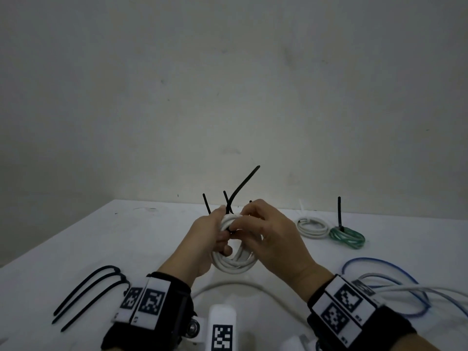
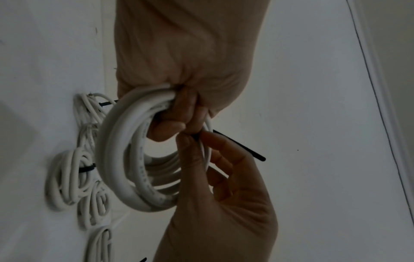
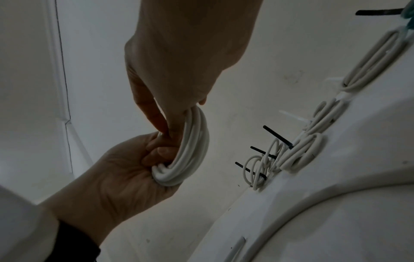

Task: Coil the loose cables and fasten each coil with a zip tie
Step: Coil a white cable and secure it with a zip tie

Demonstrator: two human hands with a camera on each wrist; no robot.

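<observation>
A white cable coil [image 1: 234, 265] hangs above the table between both hands. My left hand [image 1: 223, 240] grips its top left, fingers curled through the loop [image 2: 116, 150]. My right hand [image 1: 243, 224] pinches a black zip tie [image 1: 243, 184] where it crosses the coil's top; the tie's free tail sticks up and to the right. In the left wrist view, thumb and forefinger of the right hand [image 2: 195, 138] meet on the zip tie [image 2: 243, 148] beside the left hand [image 2: 179, 122]. The right wrist view shows the coil [image 3: 193, 150] edge-on; the tie is hidden there.
Tied coils lie at the back right: a white one [image 1: 312, 228] and a green one [image 1: 347, 238]. Loose black zip ties [image 1: 87, 293] lie front left. Uncoiled blue and grey cables [image 1: 395, 287] sprawl front right. A white cable [image 1: 228, 285] arcs under my wrists.
</observation>
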